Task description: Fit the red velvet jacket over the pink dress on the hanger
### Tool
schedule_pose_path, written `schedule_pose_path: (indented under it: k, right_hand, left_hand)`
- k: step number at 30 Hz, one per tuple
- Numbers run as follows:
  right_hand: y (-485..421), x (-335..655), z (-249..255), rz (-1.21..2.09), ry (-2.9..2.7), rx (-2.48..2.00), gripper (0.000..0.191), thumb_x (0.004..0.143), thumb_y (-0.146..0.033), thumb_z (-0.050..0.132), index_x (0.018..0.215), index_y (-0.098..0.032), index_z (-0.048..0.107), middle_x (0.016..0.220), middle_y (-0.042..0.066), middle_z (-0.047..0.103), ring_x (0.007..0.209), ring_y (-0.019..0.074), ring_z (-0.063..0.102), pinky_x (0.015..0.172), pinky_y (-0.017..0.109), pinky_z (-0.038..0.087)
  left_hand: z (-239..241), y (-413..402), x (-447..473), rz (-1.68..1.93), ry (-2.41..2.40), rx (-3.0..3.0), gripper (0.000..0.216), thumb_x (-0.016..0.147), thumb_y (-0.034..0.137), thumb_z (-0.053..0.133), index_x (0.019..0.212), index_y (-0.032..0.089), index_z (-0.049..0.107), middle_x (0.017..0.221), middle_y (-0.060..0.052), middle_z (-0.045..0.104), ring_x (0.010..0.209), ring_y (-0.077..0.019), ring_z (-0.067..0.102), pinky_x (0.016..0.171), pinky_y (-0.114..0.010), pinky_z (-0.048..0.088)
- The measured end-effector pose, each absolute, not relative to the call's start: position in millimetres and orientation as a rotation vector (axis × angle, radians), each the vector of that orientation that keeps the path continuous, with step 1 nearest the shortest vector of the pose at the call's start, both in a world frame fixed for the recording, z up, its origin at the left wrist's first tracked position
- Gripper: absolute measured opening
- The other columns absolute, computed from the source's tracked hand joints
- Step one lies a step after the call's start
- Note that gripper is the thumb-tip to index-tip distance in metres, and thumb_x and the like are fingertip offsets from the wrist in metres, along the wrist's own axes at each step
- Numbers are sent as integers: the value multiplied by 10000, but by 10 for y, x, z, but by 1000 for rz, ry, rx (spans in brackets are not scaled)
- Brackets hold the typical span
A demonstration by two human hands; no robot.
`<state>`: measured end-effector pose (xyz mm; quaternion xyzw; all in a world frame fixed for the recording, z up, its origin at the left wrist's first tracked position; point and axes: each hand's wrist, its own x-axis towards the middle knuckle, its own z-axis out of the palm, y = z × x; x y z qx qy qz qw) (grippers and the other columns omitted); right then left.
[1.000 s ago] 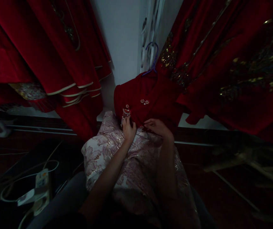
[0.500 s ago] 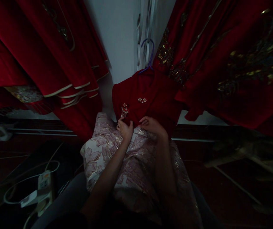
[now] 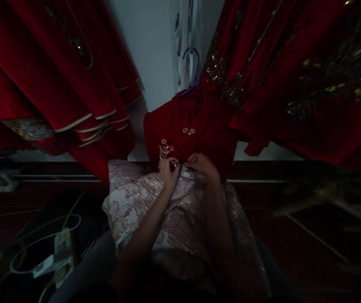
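A red garment (image 3: pixel 212 122) hangs in front of me from a purple hanger (image 3: pixel 195 78). On its chest sit a small beaded clasp (image 3: pixel 188 131) and, at the left, a beaded ornament with hanging strands (image 3: pixel 165 148). My left hand (image 3: pixel 169 173) is closed in a pinch at the garment's front, just below that ornament, with more beads by its fingertips. Close beside it, my right hand (image 3: pixel 202 164) has its fingers pinched at the same front; what lies between them is too small and dark to make out. Pink-and-white floral brocade fabric (image 3: pixel 133 193) covers my lap beneath both forearms.
Red garments with pale piping (image 3: pixel 82 92) hang at the left, and red ones with gold sequins (image 3: pixel 325 88) at the right. A power strip (image 3: pixel 63 248) with white cables lies at lower left. A blurred wooden frame (image 3: pixel 319 202) stands at the right.
My left hand has shifted slightly right, toward the right hand, and more of the beaded ornament shows. The brocade's upper left part has slumped leftward. The view has moved a little.
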<state>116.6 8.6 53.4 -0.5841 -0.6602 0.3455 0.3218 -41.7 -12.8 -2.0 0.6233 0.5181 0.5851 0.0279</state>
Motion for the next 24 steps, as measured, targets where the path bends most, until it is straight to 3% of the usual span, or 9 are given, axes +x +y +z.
schedule_pose_path:
  k: [4,10,14,18,24]
  right_hand:
    - [74,1327,572,890,-1591,-1512,135,706,-222,728,808,-153,674,752,40,722,674,119,664,605,192,480]
    - [-14,1242,746,944,-1649,-1401,141,686,-213,751,795,-152,688,718,29,711,642,108,653,590,185,483]
    - [-26,1029,759,1122,-1581,-1354,102,728,-187,709,796,-131,657,627,15,669,489,97,600,470,189,460]
    - [-5,912,723,1226,-1513,-1350,82,736,-121,686,801,-127,637,603,3,648,448,102,602,435,195,482]
    - [3,938,742,1197,-1444,-1372,93,750,-107,673,834,-127,638,627,-11,637,491,85,610,472,186,523]
  left_hand:
    - [-69,-61,-393,1555,1523,2016,236,752,111,615,966,208,601,871,-28,625,851,-186,569,780,-301,446]
    - [-158,-40,-428,1708,1438,1955,171,831,201,606,1001,212,621,954,-36,670,891,-169,608,826,-297,463]
    - [-197,-31,-442,1756,1468,1841,92,820,248,627,869,201,566,808,-11,611,756,-149,573,722,-271,450]
    - [-185,-6,-438,1726,1483,1963,134,797,226,621,771,202,492,765,-11,526,755,-163,515,696,-280,415]
    - [-121,-34,-430,1699,1402,2006,117,757,161,590,815,207,499,806,-15,526,800,-174,513,738,-296,417]
